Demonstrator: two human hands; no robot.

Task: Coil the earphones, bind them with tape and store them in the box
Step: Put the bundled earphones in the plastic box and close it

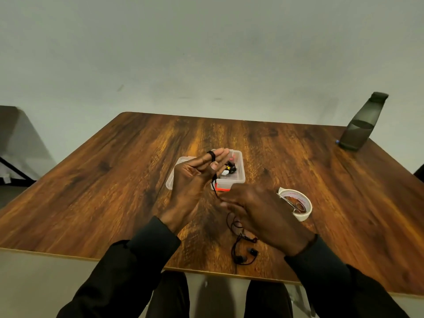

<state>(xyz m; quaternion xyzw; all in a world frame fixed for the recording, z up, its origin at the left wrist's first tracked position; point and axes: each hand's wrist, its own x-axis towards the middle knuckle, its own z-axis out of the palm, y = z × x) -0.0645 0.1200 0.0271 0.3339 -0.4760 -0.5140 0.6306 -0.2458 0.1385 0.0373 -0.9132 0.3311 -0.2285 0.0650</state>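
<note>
On the wooden table [114, 180], the clear box [238, 177] sits behind the raised left hand [192, 177] and the tape roll [305, 214] lies right of the right hand [263, 214]. The earphones [250, 250] are looped round the left hand's straight fingers with the thumb seemingly pinning the cord, while the blurred right fingers seem to pinch it lower down; the buds trail on the table. If the thumb eases or the right hand pulls hard, the loops could slide off, and the loose tail may tangle.
</note>
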